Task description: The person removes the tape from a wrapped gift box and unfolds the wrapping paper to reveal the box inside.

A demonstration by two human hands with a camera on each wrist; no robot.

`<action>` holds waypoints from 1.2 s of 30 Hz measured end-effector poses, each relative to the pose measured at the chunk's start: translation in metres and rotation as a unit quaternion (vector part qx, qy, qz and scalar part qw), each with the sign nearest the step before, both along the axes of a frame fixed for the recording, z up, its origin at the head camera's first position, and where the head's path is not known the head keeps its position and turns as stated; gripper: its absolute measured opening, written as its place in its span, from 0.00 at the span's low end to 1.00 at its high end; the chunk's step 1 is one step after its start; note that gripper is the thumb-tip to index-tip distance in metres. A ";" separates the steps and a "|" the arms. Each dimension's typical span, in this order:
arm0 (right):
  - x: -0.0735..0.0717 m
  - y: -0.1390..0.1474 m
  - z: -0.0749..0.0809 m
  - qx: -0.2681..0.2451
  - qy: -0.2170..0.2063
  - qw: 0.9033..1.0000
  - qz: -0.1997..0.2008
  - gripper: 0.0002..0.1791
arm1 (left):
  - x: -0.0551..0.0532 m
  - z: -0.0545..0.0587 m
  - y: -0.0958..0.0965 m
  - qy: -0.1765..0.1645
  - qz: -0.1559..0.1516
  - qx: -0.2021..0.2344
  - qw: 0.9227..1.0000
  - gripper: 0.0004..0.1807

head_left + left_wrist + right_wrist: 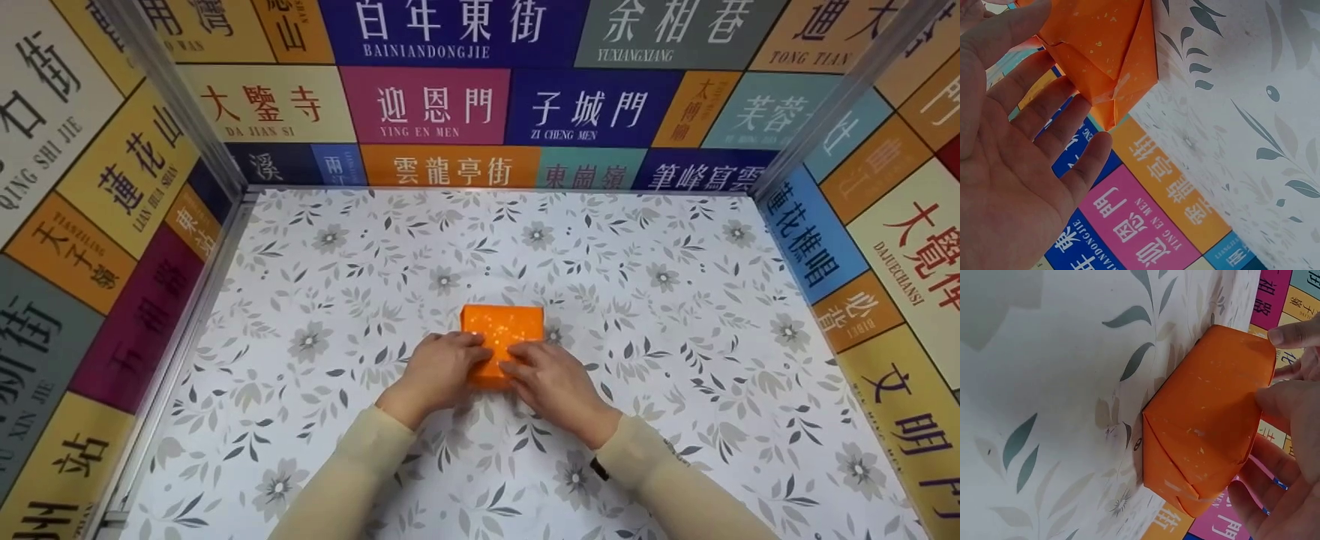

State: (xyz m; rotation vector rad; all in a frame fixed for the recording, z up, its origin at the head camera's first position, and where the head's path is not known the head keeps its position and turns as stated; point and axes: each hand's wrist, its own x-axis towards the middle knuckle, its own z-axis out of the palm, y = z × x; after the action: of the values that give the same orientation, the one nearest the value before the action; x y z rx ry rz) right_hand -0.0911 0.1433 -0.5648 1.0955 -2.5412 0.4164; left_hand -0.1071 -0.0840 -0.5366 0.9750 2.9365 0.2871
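Note:
An orange paper-wrapped box (517, 322), flecked with pale spots, sits on the floral surface near the middle. In both wrist views, folded flaps of paper show on its near face. My left hand (446, 367) lies over its left half, with fingertips touching the top and its left edge. Seen from the palm side, the left fingers (1069, 126) look extended and loose, and the thumb is at the box's upper edge. From the other side, my right hand (559, 382) rests its fingertips on the top. The right thumb (1280, 399) overlaps the near upper edge of the box.
A white cloth (315, 285) with grey flowers and leaves covers the table. Panels of coloured street-name signs (435, 105) stand upright at the back, left and right. Clear strips line the corners. A dark band (599, 469) shows at the right sleeve's cuff.

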 end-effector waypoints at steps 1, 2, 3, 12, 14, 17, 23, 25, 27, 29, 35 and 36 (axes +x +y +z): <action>0.000 0.000 -0.001 -0.003 0.005 1.000 0.002 0.15 | 0.000 0.000 0.000 0.002 -0.001 0.000 1.000 0.28; 0.000 0.000 -0.001 -0.007 0.009 1.000 0.005 0.14 | 0.000 0.000 0.001 0.002 -0.001 -0.001 1.000 0.28; 0.000 0.000 -0.001 -0.010 0.010 1.000 0.007 0.14 | 0.000 0.000 0.001 0.004 -0.002 -0.001 1.000 0.27; -0.002 -0.003 -0.001 -0.033 -0.008 0.999 0.013 0.08 | 0.001 0.000 0.001 0.013 -0.002 0.000 1.000 0.27; -0.002 -0.004 -0.001 -0.039 -0.008 0.999 0.010 0.07 | 0.001 0.000 0.001 0.009 -0.001 -0.002 1.000 0.27; -0.001 -0.005 -0.001 -0.049 -0.010 0.999 0.005 0.06 | 0.001 0.000 0.001 0.004 -0.002 -0.004 1.000 0.28; -0.002 -0.007 -0.002 -0.062 -0.015 0.998 -0.003 0.05 | 0.002 -0.001 0.000 0.013 -0.003 0.006 1.000 0.28; -0.002 -0.008 -0.002 -0.066 -0.015 0.998 -0.005 0.05 | 0.003 -0.001 -0.001 0.018 -0.004 0.009 1.000 0.27; -0.002 -0.008 -0.002 -0.065 -0.016 0.998 -0.008 0.04 | 0.003 -0.001 -0.001 0.020 -0.005 0.012 1.000 0.27; -0.002 -0.009 -0.002 -0.063 -0.017 0.998 -0.009 0.04 | 0.003 0.000 -0.001 0.019 -0.005 0.012 1.000 0.27; 0.001 -0.009 -0.001 -0.053 -0.035 0.998 -0.008 0.03 | 0.003 0.000 -0.002 0.020 -0.004 0.011 1.000 0.24; 0.002 -0.008 -0.001 -0.051 -0.037 0.998 -0.005 0.03 | 0.003 0.000 -0.001 0.020 -0.004 0.012 1.000 0.23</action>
State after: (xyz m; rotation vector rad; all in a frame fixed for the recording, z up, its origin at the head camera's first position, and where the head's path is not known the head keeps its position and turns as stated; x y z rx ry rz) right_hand -0.0893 0.1352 -0.5658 1.0479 -2.5566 0.5859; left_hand -0.1040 -0.0855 -0.5370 1.0069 2.9702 0.3062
